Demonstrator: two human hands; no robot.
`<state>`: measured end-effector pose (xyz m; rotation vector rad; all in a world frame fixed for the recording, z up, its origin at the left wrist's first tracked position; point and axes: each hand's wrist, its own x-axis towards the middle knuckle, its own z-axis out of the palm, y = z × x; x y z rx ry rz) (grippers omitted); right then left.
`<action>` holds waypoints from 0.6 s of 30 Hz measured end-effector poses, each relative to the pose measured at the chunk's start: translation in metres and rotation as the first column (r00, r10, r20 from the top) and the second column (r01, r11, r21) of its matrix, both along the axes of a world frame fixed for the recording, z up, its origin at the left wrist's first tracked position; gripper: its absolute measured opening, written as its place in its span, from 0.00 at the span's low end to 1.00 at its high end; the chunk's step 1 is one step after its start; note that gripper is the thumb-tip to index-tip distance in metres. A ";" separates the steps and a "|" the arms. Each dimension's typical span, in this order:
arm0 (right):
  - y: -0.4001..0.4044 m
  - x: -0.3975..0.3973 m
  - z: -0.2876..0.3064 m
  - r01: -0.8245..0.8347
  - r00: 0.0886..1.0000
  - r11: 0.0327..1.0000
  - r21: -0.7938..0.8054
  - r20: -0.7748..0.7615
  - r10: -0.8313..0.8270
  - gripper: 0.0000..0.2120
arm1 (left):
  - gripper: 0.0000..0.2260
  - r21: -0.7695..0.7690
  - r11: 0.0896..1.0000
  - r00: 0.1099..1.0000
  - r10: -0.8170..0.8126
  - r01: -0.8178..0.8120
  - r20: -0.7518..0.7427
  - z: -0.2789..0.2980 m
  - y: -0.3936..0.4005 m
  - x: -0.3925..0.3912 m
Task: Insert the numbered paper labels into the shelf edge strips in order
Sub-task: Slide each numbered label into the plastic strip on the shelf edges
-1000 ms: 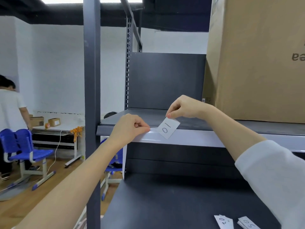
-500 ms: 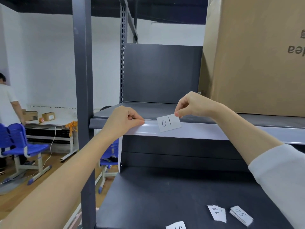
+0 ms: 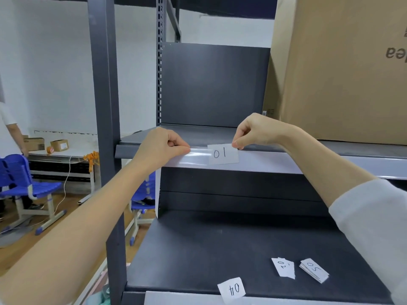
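A white paper label marked 01 (image 3: 222,154) lies level against the pale shelf edge strip (image 3: 275,162) of the upper shelf. My right hand (image 3: 256,130) pinches the label's top right corner. My left hand (image 3: 164,146) pinches the clear top lip of the strip just left of the label. On the lower shelf (image 3: 220,243) lie loose labels: one marked 04 (image 3: 232,289) at the front edge, one marked 02 (image 3: 284,267), and a small stack topped by 05 (image 3: 313,270).
A big cardboard box (image 3: 341,69) fills the upper shelf's right side. A dark upright post (image 3: 103,95) stands at the left of the rack. Beyond it are blue chairs (image 3: 26,186), a white table with small boxes (image 3: 59,145), and a person in white (image 3: 7,128).
The label turned from tilted to level and now sits lower against the strip. My view shifted down, so the 04 label on the lower shelf came fully into sight.
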<state>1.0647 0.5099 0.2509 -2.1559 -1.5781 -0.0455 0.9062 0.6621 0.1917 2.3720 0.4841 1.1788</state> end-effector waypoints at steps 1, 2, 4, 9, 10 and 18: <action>0.000 -0.001 0.000 0.009 1.000 1.000 0.003 0.003 -0.009 0.13 | 0.04 -0.001 1.000 1.000 0.001 -0.001 0.001 0.001 0.000 0.000; -0.001 -0.001 -0.001 0.018 1.000 1.000 0.006 0.003 -0.018 0.13 | 0.04 -0.004 1.000 1.000 0.003 -0.003 -0.001 0.001 -0.001 0.000; -0.001 -0.002 -0.001 0.029 1.000 0.999 0.014 -0.003 -0.029 0.13 | 0.05 -0.005 1.000 1.000 0.006 -0.006 -0.005 0.002 -0.002 0.001; -0.002 -0.005 -0.005 0.060 0.998 0.996 0.059 -0.017 -0.059 0.08 | 0.04 -0.001 1.000 1.000 0.002 -0.002 0.029 0.002 -0.002 0.001; -0.003 -0.005 -0.006 0.071 0.997 0.993 0.094 -0.008 -0.071 0.06 | 0.04 0.001 1.000 0.999 -0.001 0.001 0.035 0.001 -0.003 0.001; -0.043 -0.001 -0.016 0.118 0.993 0.926 0.359 -0.068 -0.100 0.05 | 0.05 -0.033 0.999 0.957 0.040 -0.032 0.286 -0.008 -0.030 -0.005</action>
